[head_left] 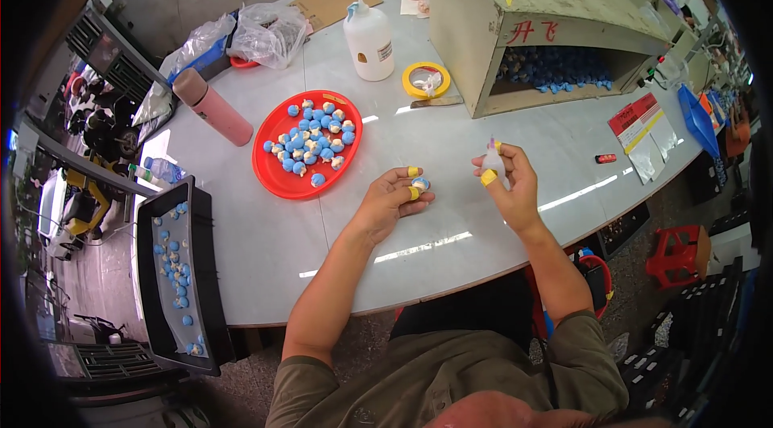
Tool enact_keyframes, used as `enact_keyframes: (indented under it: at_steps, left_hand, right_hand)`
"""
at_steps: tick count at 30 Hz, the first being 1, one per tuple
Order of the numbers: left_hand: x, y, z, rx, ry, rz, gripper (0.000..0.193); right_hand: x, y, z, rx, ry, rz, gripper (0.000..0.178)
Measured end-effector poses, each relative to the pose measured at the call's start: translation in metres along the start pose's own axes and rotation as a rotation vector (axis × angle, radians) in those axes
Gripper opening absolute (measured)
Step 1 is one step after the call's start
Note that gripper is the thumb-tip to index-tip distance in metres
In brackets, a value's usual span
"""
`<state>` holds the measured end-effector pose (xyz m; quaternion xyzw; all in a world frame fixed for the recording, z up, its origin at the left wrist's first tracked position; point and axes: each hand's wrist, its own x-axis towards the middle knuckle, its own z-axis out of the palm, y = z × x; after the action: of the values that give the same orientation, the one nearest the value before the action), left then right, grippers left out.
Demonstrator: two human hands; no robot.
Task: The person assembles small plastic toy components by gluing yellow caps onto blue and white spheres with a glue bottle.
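My left hand [392, 201] pinches a small blue and white ball-shaped piece [420, 184] between taped fingertips, just above the table. To its right, my right hand [514, 186] grips a small translucent squeeze bottle [493, 161] whose narrow tip points up. Yellow tape wraps the thumb and a finger on both hands. A round red tray [268, 179] to the left of my hands holds many similar blue pieces with cream parts. More of these pieces lie in a long black tray [207, 283] at the table's left edge.
An open-fronted box [475, 41] with a heap of blue pieces stands at the back right. Behind the red tray are a white bottle [370, 45] and a pink flask [216, 110]. A yellow tape roll [408, 80], a knife [437, 102] and a red printed card [634, 124] lie on the table.
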<state>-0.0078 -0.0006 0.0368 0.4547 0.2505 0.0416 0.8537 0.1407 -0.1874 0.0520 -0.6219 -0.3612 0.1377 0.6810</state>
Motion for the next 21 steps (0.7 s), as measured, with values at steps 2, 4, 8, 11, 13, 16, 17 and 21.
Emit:
enact_keyframes:
  at_steps: [2, 4, 8, 11, 13, 16, 17, 21]
  left_hand:
    - [0.0, -0.001, 0.002, -0.007, -0.015, 0.013, 0.027]
    - [0.0, -0.005, 0.001, 0.05, -0.034, 0.072, 0.03]
    - [0.006, -0.018, 0.004, 0.24, -0.035, 0.239, 0.031]
    - [0.005, -0.021, 0.006, 0.308, 0.008, 0.302, 0.03]
    - [0.005, -0.024, 0.007, 0.329, 0.028, 0.385, 0.029]
    - [0.003, -0.023, 0.011, 0.373, 0.058, 0.395, 0.03]
    - [0.004, -0.024, 0.012, 0.376, 0.056, 0.395, 0.03]
    - [0.009, -0.027, 0.017, 0.354, 0.034, 0.387, 0.034]
  right_hand:
    - [-0.006, 0.009, -0.028, -0.062, 0.029, -0.011, 0.03]
    - [-0.014, 0.018, -0.061, -0.192, 0.127, 0.006, 0.029]
    - [-0.022, 0.037, -0.153, -0.64, 0.486, 0.029, 0.026]
    - [-0.024, 0.045, -0.211, -0.752, 0.635, 0.071, 0.027]
    - [-0.026, 0.052, -0.236, -0.807, 0.696, 0.088, 0.027]
    - [-0.029, 0.061, -0.252, -0.827, 0.65, 0.147, 0.028]
    - [-0.029, 0.062, -0.254, -0.806, 0.635, 0.213, 0.032]
    - [-0.042, 0.076, -0.264, -0.929, 0.844, -0.082, 0.045]
